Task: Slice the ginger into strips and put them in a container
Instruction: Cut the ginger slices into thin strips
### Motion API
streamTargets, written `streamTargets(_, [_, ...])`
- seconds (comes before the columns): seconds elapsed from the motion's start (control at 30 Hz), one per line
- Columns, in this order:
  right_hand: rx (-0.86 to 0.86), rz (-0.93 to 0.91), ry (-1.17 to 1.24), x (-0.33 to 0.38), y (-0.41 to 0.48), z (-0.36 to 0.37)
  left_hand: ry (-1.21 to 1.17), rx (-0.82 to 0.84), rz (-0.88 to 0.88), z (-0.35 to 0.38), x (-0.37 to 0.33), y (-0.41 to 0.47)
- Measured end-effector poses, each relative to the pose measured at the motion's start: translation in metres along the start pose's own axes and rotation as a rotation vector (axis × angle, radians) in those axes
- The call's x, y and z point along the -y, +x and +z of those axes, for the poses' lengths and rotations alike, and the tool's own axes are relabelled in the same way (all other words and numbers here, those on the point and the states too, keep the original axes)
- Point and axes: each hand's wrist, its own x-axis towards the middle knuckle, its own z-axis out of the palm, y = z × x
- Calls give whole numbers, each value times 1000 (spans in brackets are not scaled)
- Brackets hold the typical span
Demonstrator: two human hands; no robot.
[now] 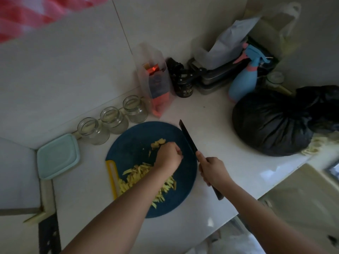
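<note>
Your cutting board (128,149) is dark blue with a yellow band along one edge. Your ginger strips (135,176) are pale yellow, and the ginger slices (157,143) are the same yellow. Your knife (189,138) is black, blade and handle alike. The container (57,156) is mint green, the counter (216,116) white, the spray bottle (242,83) light blue with pink parts, the bag (271,123) black, and the cloth (22,13) red-and-white checked.

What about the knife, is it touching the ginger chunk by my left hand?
Apart. The head view shows bare blue cutting board between the knife and the ginger chunk.
</note>
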Motion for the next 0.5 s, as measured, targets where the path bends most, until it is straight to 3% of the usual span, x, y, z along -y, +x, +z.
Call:
streamTargets(0.13, [18, 10, 3, -7, -6, -2, -3, 41, -36, 2, 1, 1])
streamTargets(0.5, [67, -4, 24, -8, -23, 16, 13, 7, 116, 1, 20, -9])
